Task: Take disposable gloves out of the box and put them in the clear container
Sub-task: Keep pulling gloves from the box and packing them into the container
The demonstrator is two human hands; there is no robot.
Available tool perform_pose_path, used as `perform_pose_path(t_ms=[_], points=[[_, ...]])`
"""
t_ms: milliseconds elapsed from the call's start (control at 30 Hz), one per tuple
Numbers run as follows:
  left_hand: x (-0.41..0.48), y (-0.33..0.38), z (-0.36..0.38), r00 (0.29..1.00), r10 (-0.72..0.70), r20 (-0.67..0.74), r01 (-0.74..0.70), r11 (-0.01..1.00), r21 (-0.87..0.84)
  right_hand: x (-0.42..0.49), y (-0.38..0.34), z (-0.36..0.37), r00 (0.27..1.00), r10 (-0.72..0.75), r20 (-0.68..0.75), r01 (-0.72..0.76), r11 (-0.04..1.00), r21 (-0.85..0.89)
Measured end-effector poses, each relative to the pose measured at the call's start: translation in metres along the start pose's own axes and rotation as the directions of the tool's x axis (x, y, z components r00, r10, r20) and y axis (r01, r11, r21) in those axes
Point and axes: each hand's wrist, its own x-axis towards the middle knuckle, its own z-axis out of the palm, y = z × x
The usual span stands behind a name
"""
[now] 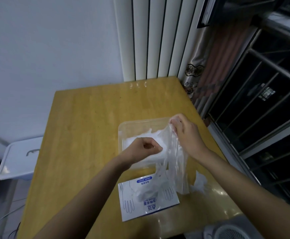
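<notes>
1. Over the far right corner of the clear container point(123, 128), the right hand point(185, 133) pinches one thin glove point(175, 157) by its upper end; the film trails down toward the glove box point(151, 209), which lies flat on the table point(89, 118).
2. Left hand point(144, 149) sits on the pile of gloves point(140, 136) inside the container, fingers curled; whether it pinches film or only presses cannot be told.
3. Done well: pin the pile, lower the held end in first, then gather the trailing fingers so none drape over the rim.
</notes>
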Motion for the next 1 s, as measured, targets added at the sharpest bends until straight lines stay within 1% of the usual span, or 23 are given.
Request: perform_pose_path(t_ms=[33,100,167,200,233,267,300,333,367,433,467,533,600,633,667,767,800,833,867,900,933,1000], points=[[0.002,-0.001,-0.006,0.999,-0.016,-0.033,0.014,0.998,-0.054,0.004,0.004,-0.002,1.0,0.022,0.005,-0.022,1.0,-0.009],[0.008,0.001,-0.018,0.99,-0.065,-0.124,0.036,0.974,-0.225,0.014,0.011,-0.005,0.997,0.063,0.048,-0.06,0.996,-0.067],[0.01,0.003,-0.025,0.971,-0.094,-0.219,0.003,0.924,-0.383,0.017,0.014,-0.005,0.992,0.084,0.095,-0.077,0.994,-0.081],[0.011,0.003,-0.028,0.97,-0.085,-0.229,-0.01,0.924,-0.382,0.02,0.016,-0.003,0.99,0.087,0.113,-0.082,0.995,-0.051],[0.013,0.0,-0.028,0.976,-0.072,-0.205,0.002,0.947,-0.32,0.023,0.017,0.0,0.988,0.09,0.122,-0.089,0.996,-0.017],[0.014,-0.003,-0.027,0.99,-0.072,-0.122,0.044,0.975,-0.219,0.028,0.018,0.004,0.988,0.087,0.128,-0.09,0.996,0.015],[0.016,-0.007,-0.024,0.996,-0.087,-0.01,0.084,0.985,-0.151,0.032,0.017,0.007,0.988,0.077,0.134,-0.085,0.995,0.053],[0.018,-0.01,-0.02,0.99,-0.103,0.098,0.116,0.982,-0.146,0.036,0.013,0.01,0.987,0.072,0.142,-0.086,0.992,0.096],[0.022,-0.015,-0.017,0.979,-0.104,0.174,0.134,0.976,-0.172,0.04,0.009,0.013,0.985,0.074,0.156,-0.095,0.986,0.134],[0.027,-0.015,-0.012,0.965,-0.088,0.248,0.146,0.963,-0.228,0.049,0.002,0.014,0.98,0.066,0.186,-0.103,0.975,0.197],[0.029,-0.013,-0.011,0.966,-0.074,0.249,0.132,0.965,-0.226,0.054,0.001,0.013,0.979,0.07,0.193,-0.112,0.97,0.217],[0.031,-0.011,-0.018,0.985,-0.07,0.155,0.107,0.963,-0.247,0.062,0.004,0.009,0.984,0.079,0.16,-0.116,0.964,0.238],[0.036,-0.014,-0.034,0.994,-0.093,0.063,0.11,0.928,-0.356,0.069,0.013,0.007,0.989,0.09,0.114,-0.113,0.97,0.215],[0.037,-0.015,-0.042,0.994,-0.109,0.015,0.105,0.903,-0.417,0.069,0.017,0.006,0.988,0.103,0.114,-0.125,0.972,0.199],[0.04,-0.018,-0.049,0.99,-0.138,-0.022,0.11,0.869,-0.482,0.07,0.02,0.007,0.982,0.132,0.134,-0.156,0.969,0.191],[0.053,-0.023,-0.06,0.956,-0.244,-0.164,0.084,0.761,-0.643,0.071,0.029,0.015,0.943,0.188,0.274,-0.252,0.943,0.219],[0.057,-0.026,-0.06,0.938,-0.281,-0.204,0.061,0.713,-0.699,0.072,0.031,0.02,0.94,0.198,0.276,-0.263,0.938,0.224],[0.061,-0.028,-0.06,0.927,-0.299,-0.224,0.031,0.658,-0.752,0.073,0.035,0.025,0.947,0.218,0.235,-0.271,0.937,0.22],[0.063,-0.029,-0.059,0.925,-0.309,-0.222,0.011,0.606,-0.796,0.075,0.041,0.031,0.955,0.247,0.165,-0.279,0.937,0.211],[0.065,-0.032,-0.056,0.923,-0.318,-0.215,0.01,0.581,-0.814,0.076,0.048,0.037,0.958,0.272,0.085,-0.284,0.939,0.193],[0.066,-0.035,-0.051,0.92,-0.333,-0.206,0.035,0.595,-0.803,0.077,0.054,0.043,0.955,0.296,0.017,-0.294,0.94,0.17],[0.068,-0.04,-0.039,0.898,-0.363,-0.25,0.085,0.7,-0.709,0.077,0.068,0.054,0.935,0.346,-0.071,-0.336,0.934,0.122]])
